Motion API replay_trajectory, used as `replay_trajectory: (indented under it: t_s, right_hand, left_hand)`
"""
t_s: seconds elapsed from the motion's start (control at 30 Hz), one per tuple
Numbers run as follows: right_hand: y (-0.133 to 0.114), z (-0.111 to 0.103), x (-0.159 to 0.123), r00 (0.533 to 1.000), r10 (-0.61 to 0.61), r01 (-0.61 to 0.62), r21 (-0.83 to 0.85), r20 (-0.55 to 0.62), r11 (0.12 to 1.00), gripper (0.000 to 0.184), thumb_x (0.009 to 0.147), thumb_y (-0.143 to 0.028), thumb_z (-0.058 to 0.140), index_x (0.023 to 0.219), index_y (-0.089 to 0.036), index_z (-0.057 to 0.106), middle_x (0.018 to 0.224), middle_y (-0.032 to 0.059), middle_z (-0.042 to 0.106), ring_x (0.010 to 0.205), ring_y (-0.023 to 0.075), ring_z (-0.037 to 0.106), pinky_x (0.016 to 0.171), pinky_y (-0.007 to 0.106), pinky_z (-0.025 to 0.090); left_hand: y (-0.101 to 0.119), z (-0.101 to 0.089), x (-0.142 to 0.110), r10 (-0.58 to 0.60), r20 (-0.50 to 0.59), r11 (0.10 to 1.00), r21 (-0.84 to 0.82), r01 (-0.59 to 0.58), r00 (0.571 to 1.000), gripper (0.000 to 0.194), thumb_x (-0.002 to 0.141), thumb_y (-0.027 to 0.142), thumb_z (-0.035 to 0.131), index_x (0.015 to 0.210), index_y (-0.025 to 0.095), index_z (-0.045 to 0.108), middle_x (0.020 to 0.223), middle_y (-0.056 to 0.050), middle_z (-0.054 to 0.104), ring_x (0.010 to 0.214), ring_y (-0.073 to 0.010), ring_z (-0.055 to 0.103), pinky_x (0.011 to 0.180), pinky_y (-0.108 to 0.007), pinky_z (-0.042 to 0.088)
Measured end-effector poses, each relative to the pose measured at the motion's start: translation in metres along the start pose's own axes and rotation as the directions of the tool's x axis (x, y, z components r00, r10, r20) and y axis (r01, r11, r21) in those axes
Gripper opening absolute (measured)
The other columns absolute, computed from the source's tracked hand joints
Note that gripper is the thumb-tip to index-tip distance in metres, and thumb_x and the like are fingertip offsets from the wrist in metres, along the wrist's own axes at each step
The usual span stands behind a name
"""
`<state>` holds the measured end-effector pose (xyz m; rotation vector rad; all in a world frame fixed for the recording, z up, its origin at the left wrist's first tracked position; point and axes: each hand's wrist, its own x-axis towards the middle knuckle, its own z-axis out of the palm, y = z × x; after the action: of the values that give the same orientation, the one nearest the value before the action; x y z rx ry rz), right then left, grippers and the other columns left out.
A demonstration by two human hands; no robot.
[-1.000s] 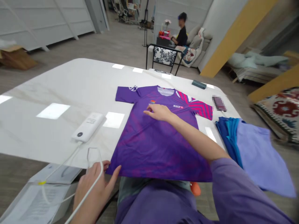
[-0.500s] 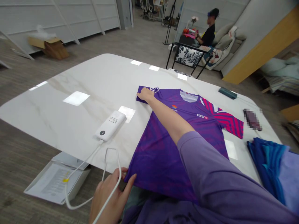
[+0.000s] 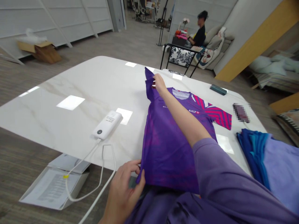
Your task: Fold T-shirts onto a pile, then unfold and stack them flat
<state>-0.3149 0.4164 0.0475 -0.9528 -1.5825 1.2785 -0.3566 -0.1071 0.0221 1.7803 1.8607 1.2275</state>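
A purple sports jersey (image 3: 163, 146) with a pink-striped right sleeve (image 3: 216, 113) lies on the white marble table (image 3: 77, 93). My right hand (image 3: 159, 83) pinches the jersey's left sleeve and holds it lifted off the table, so the left edge stands up in a fold. My left hand (image 3: 126, 189) grips the jersey's lower left hem at the table's near edge, also raised.
A white power bank (image 3: 107, 124) with a white cable (image 3: 98, 174) lies left of the jersey. Folded blue and lilac clothes (image 3: 268, 158) sit at the right, a dark case (image 3: 218, 89) beyond. A white box (image 3: 53, 182) rests on the floor. A person sits far back.
My right hand took the left sleeve and lifted it up and rightward; my left hand closed on the hem and raised it. The jersey's left side has come off the table.
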Motion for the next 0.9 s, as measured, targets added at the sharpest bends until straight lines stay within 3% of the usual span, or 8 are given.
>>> replay_trajectory:
  t_s: [0.07,0.17,0.33,0.4,0.47,0.63,0.77,0.9]
  right_hand:
    - [-0.006,-0.051,-0.019,0.986,0.058,-0.025,0.206,-0.159,0.978,0.042,0.107,-0.07,0.053,0.104,-0.028,0.05,0.1,0.0019,0.066,0.093,0.0202,0.068,0.084,0.034,0.065]
    - [0.003,-0.139,-0.059,0.925,0.119,-0.014,0.283,-0.36,0.959,0.038,0.104,-0.065,0.05,0.104,-0.028,0.048,0.1,0.002,0.065,0.087,0.018,0.067,0.079,0.031,0.065]
    - [0.046,-0.271,-0.138,0.813,0.181,-0.325,-0.174,-0.553,0.93,0.025,0.103,-0.052,0.051,0.108,-0.027,0.049,0.1,0.0038,0.066,0.09,0.0212,0.071,0.08,0.034,0.065]
    - [0.059,-0.302,-0.161,0.78,0.152,-0.397,-0.292,-0.607,0.87,0.025,0.101,-0.048,0.056,0.113,-0.026,0.053,0.106,0.0066,0.068,0.1,0.0244,0.072,0.088,0.038,0.065]
    - [0.067,-0.316,-0.172,0.797,0.118,-0.388,-0.353,-0.592,0.851,0.028,0.1,-0.042,0.06,0.121,-0.023,0.057,0.116,0.0105,0.071,0.111,0.0265,0.072,0.101,0.041,0.063]
    - [0.075,-0.306,-0.154,0.938,0.056,-0.302,-0.731,-0.341,0.612,0.045,0.106,-0.04,0.058,0.143,-0.014,0.065,0.148,0.0213,0.066,0.14,0.0322,0.064,0.126,0.046,0.051]
    - [0.076,-0.296,-0.13,0.92,0.14,-0.392,-0.838,-0.366,0.379,0.061,0.103,-0.053,0.069,0.15,-0.014,0.065,0.167,0.0268,0.05,0.157,0.0431,0.047,0.132,0.059,0.04]
    - [0.079,-0.303,-0.118,0.93,0.169,-0.365,-0.876,-0.327,0.315,0.039,0.102,-0.05,0.073,0.129,-0.022,0.076,0.159,0.0199,0.058,0.153,0.0432,0.047,0.131,0.063,0.038]
  left_hand:
    - [0.019,0.012,0.006,0.098,0.032,0.995,-0.039,-0.096,0.995,0.017,0.103,0.013,0.07,0.105,0.028,0.061,0.127,-0.005,0.081,0.118,-0.0233,0.079,0.101,-0.039,0.062]
    - [0.045,0.034,0.012,0.221,0.181,0.973,-0.104,-0.205,0.958,0.026,0.096,0.004,0.071,0.104,0.026,0.062,0.126,-0.006,0.082,0.118,-0.0252,0.078,0.1,-0.042,0.06]
    - [0.068,0.067,0.01,0.274,0.494,0.961,-0.112,-0.252,0.825,0.025,0.094,0.023,0.089,0.109,0.026,0.069,0.113,-0.005,0.082,0.104,-0.029,0.077,0.091,-0.048,0.059]
    - [0.067,0.075,0.009,0.261,0.498,0.964,-0.093,-0.249,0.827,0.018,0.102,0.032,0.085,0.113,0.026,0.072,0.115,-0.005,0.082,0.106,-0.029,0.077,0.093,-0.048,0.06]
    - [0.06,0.082,0.01,0.259,0.45,0.962,-0.041,-0.27,0.855,0.011,0.111,0.028,0.072,0.122,0.026,0.073,0.128,-0.007,0.082,0.121,-0.0279,0.077,0.103,-0.048,0.061]
    - [0.032,0.097,0.013,0.3,0.385,0.896,0.2,-0.396,0.873,0.05,0.117,0.028,0.061,0.166,0.025,0.058,0.173,-0.009,0.062,0.165,-0.0303,0.054,0.134,-0.053,0.048]
    - [0.017,0.1,0.009,0.296,0.446,0.83,0.317,-0.458,0.845,0.073,0.115,0.035,0.063,0.184,0.024,0.039,0.187,-0.009,0.044,0.177,-0.0322,0.038,0.142,-0.053,0.04]
    - [0.015,0.096,0.006,0.294,0.505,0.798,0.338,-0.499,0.812,0.079,0.115,0.037,0.062,0.187,0.024,0.032,0.191,-0.009,0.037,0.178,-0.0325,0.036,0.144,-0.053,0.036]
